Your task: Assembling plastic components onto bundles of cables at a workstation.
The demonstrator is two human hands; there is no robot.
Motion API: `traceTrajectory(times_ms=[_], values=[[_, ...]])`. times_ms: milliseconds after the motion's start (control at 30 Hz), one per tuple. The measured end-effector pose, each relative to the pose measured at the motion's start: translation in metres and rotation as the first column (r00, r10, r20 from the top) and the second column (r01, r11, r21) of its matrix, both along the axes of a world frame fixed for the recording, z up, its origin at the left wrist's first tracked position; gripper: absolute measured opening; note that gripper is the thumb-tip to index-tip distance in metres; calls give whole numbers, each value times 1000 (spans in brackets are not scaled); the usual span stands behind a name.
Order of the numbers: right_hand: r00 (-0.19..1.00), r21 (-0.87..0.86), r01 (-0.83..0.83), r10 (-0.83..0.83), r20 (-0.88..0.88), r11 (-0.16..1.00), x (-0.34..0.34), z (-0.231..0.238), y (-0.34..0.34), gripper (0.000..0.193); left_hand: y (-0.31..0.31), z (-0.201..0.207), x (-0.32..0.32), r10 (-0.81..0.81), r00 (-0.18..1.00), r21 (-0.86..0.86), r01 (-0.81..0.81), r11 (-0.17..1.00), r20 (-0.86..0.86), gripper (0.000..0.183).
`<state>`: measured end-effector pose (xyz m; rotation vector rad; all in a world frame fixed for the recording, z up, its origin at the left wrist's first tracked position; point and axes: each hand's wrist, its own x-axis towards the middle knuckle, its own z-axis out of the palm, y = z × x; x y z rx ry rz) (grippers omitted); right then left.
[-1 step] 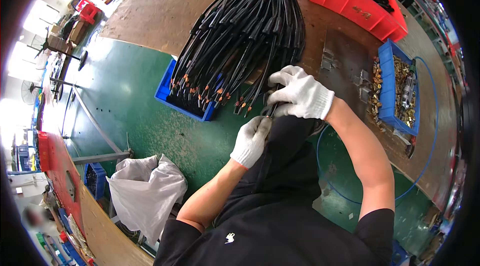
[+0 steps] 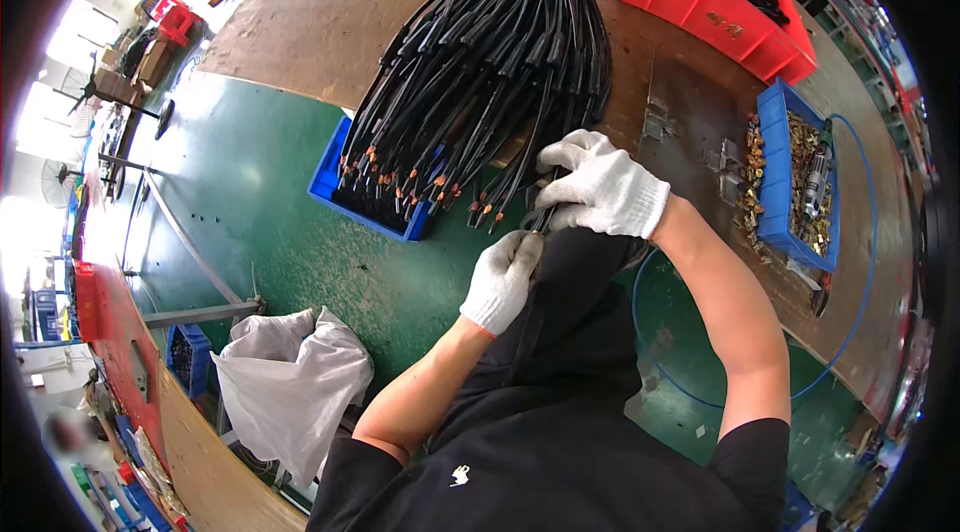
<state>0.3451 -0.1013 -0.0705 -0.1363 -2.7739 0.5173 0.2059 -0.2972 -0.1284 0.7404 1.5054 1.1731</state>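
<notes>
A thick bundle of black cables (image 2: 480, 62) lies over the table edge, with several ends showing copper-coloured tips. At its right side, my gloved right hand (image 2: 600, 187) is closed around a black cable (image 2: 545, 217) near its end. Just below, my left hand (image 2: 505, 277), also in a white glove, pinches the tip of that same cable between thumb and fingers. The very tip is hidden by the left fingers. Under the hanging ends sits a blue bin (image 2: 375, 222) with dark small parts in it.
On the brown table (image 2: 300, 12) stand a red crate (image 2: 715, 17) of black parts and, at right, a blue bin (image 2: 770, 162) of brass-coloured pieces with a metal tool. A blue hose (image 2: 870, 232) loops down there. A white sack (image 2: 290, 392) stands lower left.
</notes>
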Motion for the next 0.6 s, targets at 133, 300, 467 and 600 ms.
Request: traceTrajectory(times_ms=[133,300,467,600], values=[[1000,-43,-12,12,14,999,-5,-7,2,27,-3,4,-3,1,999,-44,1,999,42,35],[999,35,6,-4,-44,999,-3,-10,3,27,-50,-1,5,-68,992,-292,96,952,104,36],[996,-189,14,-30,-85,982,-9,0,2,29,-49,-15,-26,277,834,-128,-246,961,477,19],[983,-70,135,-143,-118,988,-12,-9,-4,32,-20,-3,-12,264,852,-90,-251,964,453,23]])
